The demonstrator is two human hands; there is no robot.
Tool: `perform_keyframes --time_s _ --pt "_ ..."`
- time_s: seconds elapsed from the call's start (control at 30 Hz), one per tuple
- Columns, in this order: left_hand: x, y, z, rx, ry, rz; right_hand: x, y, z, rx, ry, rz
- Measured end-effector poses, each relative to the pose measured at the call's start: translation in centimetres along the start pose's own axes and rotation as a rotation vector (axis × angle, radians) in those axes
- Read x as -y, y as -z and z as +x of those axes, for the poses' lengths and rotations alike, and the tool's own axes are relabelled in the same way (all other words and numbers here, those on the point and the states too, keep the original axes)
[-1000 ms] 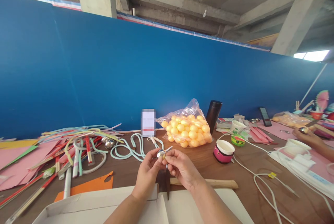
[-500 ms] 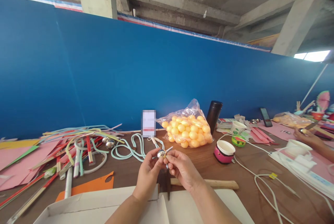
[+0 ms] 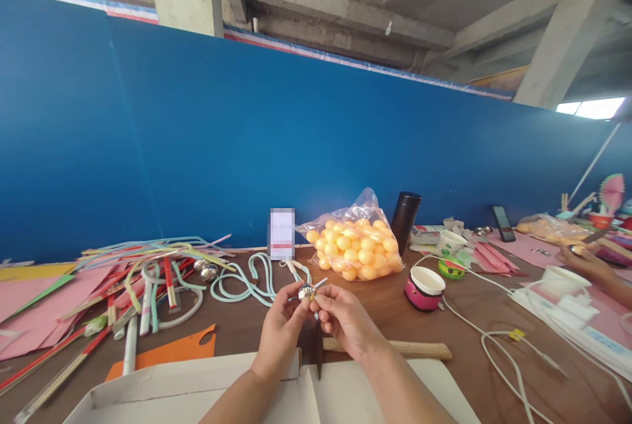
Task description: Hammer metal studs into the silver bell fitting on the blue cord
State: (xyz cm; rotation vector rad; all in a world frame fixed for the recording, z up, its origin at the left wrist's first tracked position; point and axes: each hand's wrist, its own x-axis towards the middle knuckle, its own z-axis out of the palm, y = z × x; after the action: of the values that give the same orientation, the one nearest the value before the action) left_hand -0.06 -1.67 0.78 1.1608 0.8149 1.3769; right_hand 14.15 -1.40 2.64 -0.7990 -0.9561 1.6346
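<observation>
A shiny silver bell-like ball (image 3: 306,291) is pinched in the fingers of my left hand (image 3: 284,325). My right hand (image 3: 348,322) has its thumb and forefinger closed against the right side of that ball; what they pinch is too small to make out. A thin whitish tip pokes up beside them. Beneath both hands lies a hammer with a dark metal head (image 3: 318,348) and a wooden handle (image 3: 415,349), on white card (image 3: 237,388).
Behind stand a clear bag of orange balls (image 3: 358,249) and a black flask (image 3: 405,221). Pale blue cords (image 3: 241,286) and coloured sticks lie left. At right are a pink-banded cup (image 3: 424,288), white cables (image 3: 486,345), a power strip and another person's hand (image 3: 587,263).
My hands and the silver ball stay almost in place. At the far right, the other person's hand has shifted slightly.
</observation>
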Motion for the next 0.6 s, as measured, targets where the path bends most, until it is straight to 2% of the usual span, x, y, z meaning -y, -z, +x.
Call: perform_keyframes --time_s 0.6 --pt "0.25 0.13 -0.02 0.016 -0.01 -0.012 0.3 -0.1 -0.17 0.04 0.007 -0.016"
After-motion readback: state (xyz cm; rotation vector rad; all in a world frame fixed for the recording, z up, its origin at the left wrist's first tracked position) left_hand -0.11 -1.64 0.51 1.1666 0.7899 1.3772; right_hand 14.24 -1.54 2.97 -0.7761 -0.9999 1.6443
